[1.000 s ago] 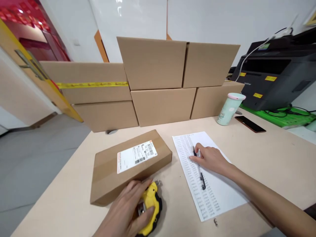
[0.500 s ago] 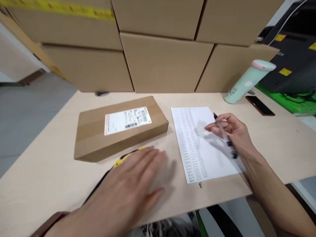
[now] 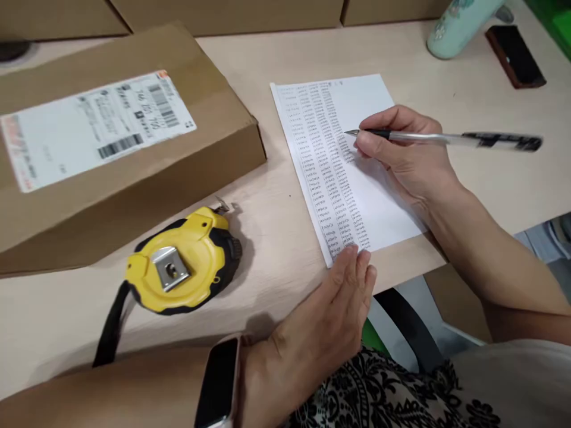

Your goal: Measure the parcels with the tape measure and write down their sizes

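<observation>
My right hand (image 3: 410, 151) grips a pen (image 3: 428, 137) over the paper, its tip close to the written columns. The white sheet of paper (image 3: 379, 202) bears several columns of small handwriting on its left part. My left hand (image 3: 325, 321) lies with fingers stretched out at the sheet's lower edge, holding nothing. A watch (image 3: 218, 380) is on that wrist. To its left a yellow and black tape measure (image 3: 196, 261) rests on the table, with a metal clip on top and a black strap.
A closed cardboard box (image 3: 214, 142) with a white shipping label (image 3: 102, 128) lies at the left. More cardboard boxes (image 3: 232, 15) stand along the back. At the back right are a mint-green bottle (image 3: 455, 30) and a phone (image 3: 515, 56). The table's front edge runs below my hands.
My left hand has moved from over the tape measure to the paper's lower edge, uncovering the tape measure. The pen in my right hand now points at the writing. The view has tilted down and closer.
</observation>
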A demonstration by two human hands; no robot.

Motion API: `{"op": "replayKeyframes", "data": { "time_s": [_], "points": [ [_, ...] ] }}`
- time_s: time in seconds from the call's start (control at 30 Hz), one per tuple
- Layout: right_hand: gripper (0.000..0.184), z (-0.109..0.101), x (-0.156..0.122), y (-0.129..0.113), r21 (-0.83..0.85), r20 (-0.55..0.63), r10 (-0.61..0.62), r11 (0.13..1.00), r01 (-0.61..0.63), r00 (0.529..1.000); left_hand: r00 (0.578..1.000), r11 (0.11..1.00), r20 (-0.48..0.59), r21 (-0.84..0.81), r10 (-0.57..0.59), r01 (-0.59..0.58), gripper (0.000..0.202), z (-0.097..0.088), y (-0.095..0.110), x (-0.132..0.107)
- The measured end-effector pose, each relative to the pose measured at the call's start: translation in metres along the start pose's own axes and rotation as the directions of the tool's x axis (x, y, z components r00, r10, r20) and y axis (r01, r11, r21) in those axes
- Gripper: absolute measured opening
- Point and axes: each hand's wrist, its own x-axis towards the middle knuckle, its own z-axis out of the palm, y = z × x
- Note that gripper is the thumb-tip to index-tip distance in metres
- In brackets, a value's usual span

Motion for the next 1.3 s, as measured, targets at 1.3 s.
{"op": "replayKeyframes", "data": {
  "time_s": [1.3],
  "points": [
    [0.032, 0.011, -0.004, 0.004, -0.389, -0.174, -0.130, 0.920, 0.053, 0.976, 0.984, 0.999, -0.178, 0.032, 0.014, -0.008, 0.050, 0.015, 0.000, 0.002]
  ]
}}
